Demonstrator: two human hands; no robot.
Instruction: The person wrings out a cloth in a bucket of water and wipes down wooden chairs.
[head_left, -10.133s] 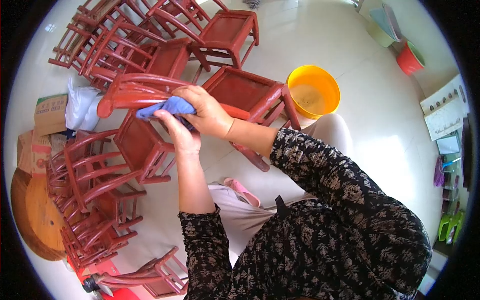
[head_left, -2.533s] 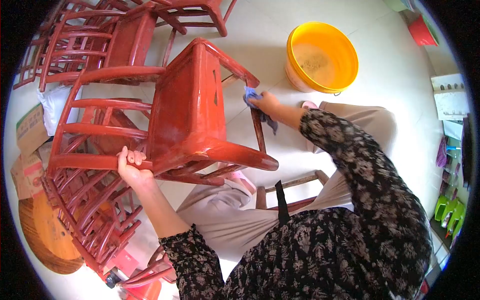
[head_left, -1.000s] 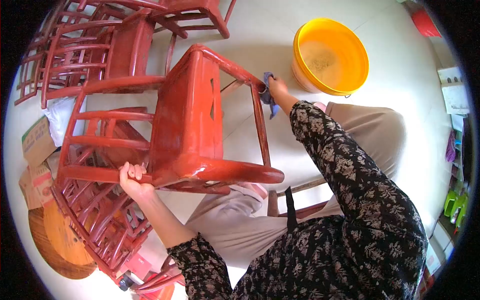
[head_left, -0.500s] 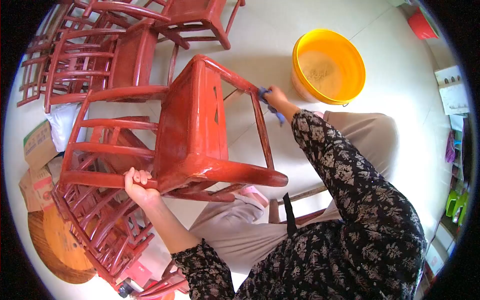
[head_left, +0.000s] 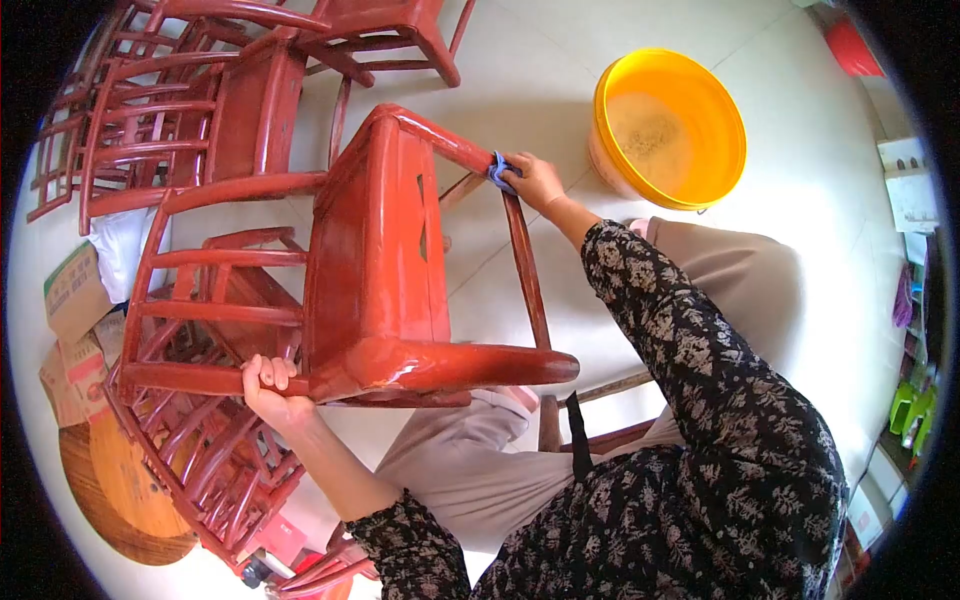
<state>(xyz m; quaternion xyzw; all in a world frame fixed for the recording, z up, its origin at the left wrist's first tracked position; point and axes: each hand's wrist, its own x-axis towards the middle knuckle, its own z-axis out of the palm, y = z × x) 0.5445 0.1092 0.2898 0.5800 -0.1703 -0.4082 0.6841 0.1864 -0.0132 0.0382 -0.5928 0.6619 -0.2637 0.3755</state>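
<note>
1. Your left hand (head_left: pixel 275 390) is clamped on the near post of the red chair's backrest, just beside the seat, with the fingers curled over the wood.
2. Your right hand (head_left: pixel 537 183) has its fingers closed on a blue cloth (head_left: pixel 503 175), pressing it against the end of the chair's far leg, by the stretcher.
3. The red chair (head_left: pixel 345 260) is tipped over in front of you: its backrest points left, its legs point right, and its near leg reaches above your lap.
4. The yellow bucket (head_left: pixel 708 110) stands on the floor beyond your right hand, apart from it, with cloudy liquid inside.
5. More red chairs (head_left: pixel 255 110) crowd together at the upper left.
6. At the left edge, a white bag (head_left: pixel 118 255) sits near a cardboard box (head_left: pixel 78 295).
</note>
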